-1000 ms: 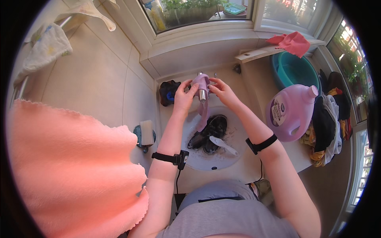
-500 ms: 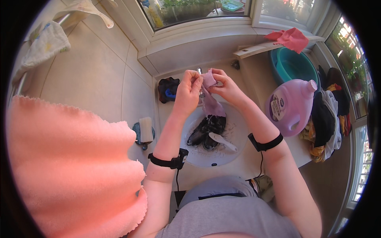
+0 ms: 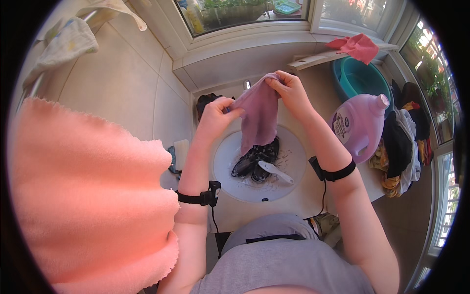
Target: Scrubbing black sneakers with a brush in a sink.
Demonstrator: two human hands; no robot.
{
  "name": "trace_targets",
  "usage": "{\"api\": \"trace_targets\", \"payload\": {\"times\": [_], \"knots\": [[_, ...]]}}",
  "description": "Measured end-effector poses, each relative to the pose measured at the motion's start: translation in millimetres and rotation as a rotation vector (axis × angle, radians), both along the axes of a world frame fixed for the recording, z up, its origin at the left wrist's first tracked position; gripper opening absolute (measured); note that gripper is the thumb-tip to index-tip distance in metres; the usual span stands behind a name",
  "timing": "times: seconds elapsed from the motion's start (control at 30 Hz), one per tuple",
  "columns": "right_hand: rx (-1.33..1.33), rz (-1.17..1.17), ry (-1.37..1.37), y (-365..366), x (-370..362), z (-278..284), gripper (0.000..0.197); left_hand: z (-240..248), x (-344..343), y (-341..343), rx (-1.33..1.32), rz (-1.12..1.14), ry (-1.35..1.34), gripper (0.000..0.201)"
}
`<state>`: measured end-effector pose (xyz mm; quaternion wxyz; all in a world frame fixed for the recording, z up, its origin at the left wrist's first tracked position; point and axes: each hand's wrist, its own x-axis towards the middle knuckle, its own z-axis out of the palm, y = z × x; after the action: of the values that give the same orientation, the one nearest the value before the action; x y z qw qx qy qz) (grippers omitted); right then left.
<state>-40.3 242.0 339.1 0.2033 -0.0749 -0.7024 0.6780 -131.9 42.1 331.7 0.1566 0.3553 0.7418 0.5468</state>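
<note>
Purple cloth [image 3: 260,110] | L fingers [image 3: 235,113], R fingers [image 3: 276,85] pinching it | part-hides faucet [image 3: 246,85] | blk item [image 3: 247,162] in basin [image 3: 226,182]

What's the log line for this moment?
Left hand: holding purple cloth | right hand: holding same cloth | cloth: hanging over sink | sink: black item inside

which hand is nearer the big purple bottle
Right. The right hand is left of the purple bottle, pinching the mauve cloth; the left hand is farther left, at the cloth's other side.
</note>
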Motion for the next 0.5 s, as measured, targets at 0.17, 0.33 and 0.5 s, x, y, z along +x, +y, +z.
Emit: {"api": "trace_targets", "payload": {"times": [0.17, 0.33, 0.5], "knots": [[0.011, -0.07, -0.037, -0.3, -10.0, -0.9, 0.018, 0.5, -31.0, 13.8, 0.262, 0.3, 0.014, 0.015], [0.157, -0.247, -0.083, 25.2, -40.8, -46.9, 0.021, -29.9, -46.6, 44.2, 0.03, 0.317, 0.067, 0.017], [0.091, -0.204, -0.382, 19.8, -42.4, -114.6, 0.023, -79.1, -46.7, 49.6, 0.052, 0.188, -0.2, 0.022]]}}
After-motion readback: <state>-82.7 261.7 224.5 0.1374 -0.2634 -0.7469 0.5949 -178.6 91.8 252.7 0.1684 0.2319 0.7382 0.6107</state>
